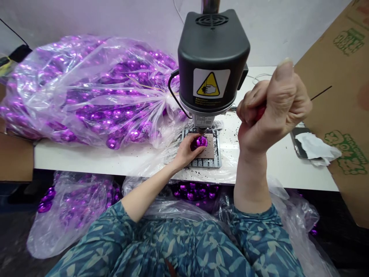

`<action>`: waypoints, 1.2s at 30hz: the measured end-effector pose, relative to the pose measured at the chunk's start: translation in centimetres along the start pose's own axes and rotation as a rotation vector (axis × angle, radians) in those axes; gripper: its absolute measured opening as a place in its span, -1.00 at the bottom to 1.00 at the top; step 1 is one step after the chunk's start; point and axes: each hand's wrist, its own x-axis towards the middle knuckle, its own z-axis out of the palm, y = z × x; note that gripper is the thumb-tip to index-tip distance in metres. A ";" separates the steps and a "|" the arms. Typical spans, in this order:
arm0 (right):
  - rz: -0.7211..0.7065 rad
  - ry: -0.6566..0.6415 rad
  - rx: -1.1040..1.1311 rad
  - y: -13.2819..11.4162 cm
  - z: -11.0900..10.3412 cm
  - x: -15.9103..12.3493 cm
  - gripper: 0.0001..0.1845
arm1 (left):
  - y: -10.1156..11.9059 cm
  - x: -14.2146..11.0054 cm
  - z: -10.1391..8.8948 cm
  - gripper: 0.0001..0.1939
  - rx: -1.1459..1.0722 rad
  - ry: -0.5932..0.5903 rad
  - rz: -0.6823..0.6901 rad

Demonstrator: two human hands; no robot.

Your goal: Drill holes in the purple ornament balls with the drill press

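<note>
1. Fingers (194, 137) of the person's left hand (185, 151) curl around a faceted purple ball (202, 142), thumb on the near side, holding it on a brown board (210, 152) under the black press head (213, 50).
2. That forearm (152, 186) slants inward, low across the table's edge.
3. Over on the other side, the right hand (278, 98) is raised in a fist around a red handle (260, 112) (only a sliver shows), thumb pointing up, forearm nearly upright.
</note>
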 end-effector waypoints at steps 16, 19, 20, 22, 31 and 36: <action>-0.230 -0.072 0.121 2.0 -2.1 -2.9 -0.41 | -0.1 -0.1 -0.3 -0.53 0.021 -0.001 -0.002; -0.291 -0.082 0.127 2.6 -2.3 -3.1 -0.47 | -0.1 -0.1 -0.3 -0.53 0.012 -0.002 -0.006; -0.325 -0.085 0.140 2.9 -2.3 -3.1 -0.49 | -0.1 -0.1 -0.3 -0.54 0.009 -0.002 -0.007; -0.399 -0.086 0.171 3.4 -2.2 -3.2 -0.52 | -0.1 -0.1 -0.3 -0.53 0.003 0.002 -0.010; -0.576 -0.136 0.207 4.7 -2.6 -3.4 -0.55 | -0.3 -0.2 -0.1 -0.53 0.025 0.014 -0.016; -0.582 -0.149 0.194 4.8 -2.9 -3.8 -0.55 | -0.4 -0.2 0.0 -0.53 0.038 0.016 -0.018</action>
